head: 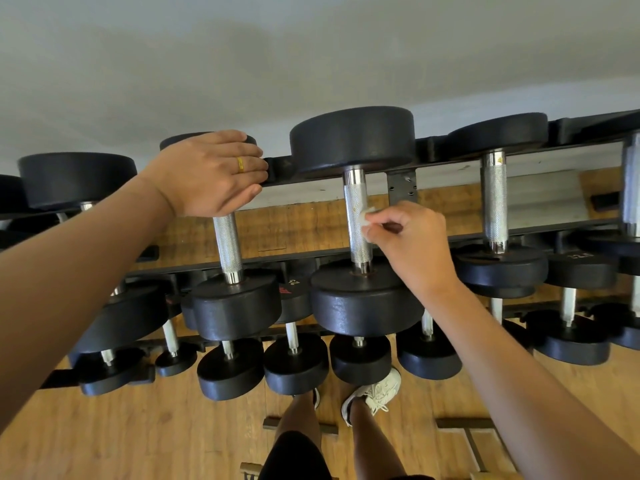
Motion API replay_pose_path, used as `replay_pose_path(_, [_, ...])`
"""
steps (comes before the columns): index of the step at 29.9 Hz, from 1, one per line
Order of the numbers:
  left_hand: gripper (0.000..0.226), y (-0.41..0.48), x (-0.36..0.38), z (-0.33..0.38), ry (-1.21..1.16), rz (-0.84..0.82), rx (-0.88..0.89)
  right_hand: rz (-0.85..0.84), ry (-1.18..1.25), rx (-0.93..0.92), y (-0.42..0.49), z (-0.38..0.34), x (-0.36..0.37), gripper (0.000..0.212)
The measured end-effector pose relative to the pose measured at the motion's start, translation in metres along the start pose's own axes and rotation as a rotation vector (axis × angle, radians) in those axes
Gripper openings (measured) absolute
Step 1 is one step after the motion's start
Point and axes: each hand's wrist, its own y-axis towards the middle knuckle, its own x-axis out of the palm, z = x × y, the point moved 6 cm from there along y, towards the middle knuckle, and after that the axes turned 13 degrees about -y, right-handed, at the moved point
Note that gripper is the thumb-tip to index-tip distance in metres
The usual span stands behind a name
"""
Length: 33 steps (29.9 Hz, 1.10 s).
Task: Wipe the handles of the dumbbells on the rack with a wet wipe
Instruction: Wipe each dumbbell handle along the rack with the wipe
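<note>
Black dumbbells with knurled chrome handles lie across the top tier of a rack [450, 174]. My right hand [412, 244] pinches a small white wet wipe [367, 218] against the right side of the middle dumbbell's handle [356, 220]. My left hand [211, 174], with a gold ring on it, rests palm down on the far head of the neighbouring dumbbell to the left; its handle [227, 245] shows below the palm. A third chrome handle [495, 199] stands to the right, untouched.
Lower tiers hold several smaller black dumbbells [296, 362]. A pale wall rises behind the rack. Below are a wooden floor [138, 427], my legs and a white shoe [375, 393] close to the rack's base.
</note>
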Motion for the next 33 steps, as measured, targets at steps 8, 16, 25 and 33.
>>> replay_pose_path(8, [0.051,0.001,-0.001,0.001,-0.009,0.009,-0.013,-0.127,0.074,0.085,0.019,-0.005,-0.003,0.014])
replay_pose_path(16, [0.049,0.000,-0.002,0.001,-0.015,0.012,-0.014,-0.453,-0.031,0.120,-0.018,0.008,0.008,0.015])
replay_pose_path(25, [0.049,-0.002,0.001,-0.001,-0.012,0.008,-0.013,-0.402,0.002,0.086,-0.013,0.009,0.005,0.013])
replay_pose_path(33, [0.051,-0.001,0.003,-0.002,-0.023,0.010,-0.015,0.145,0.055,0.029,0.033,-0.022,-0.005,0.022])
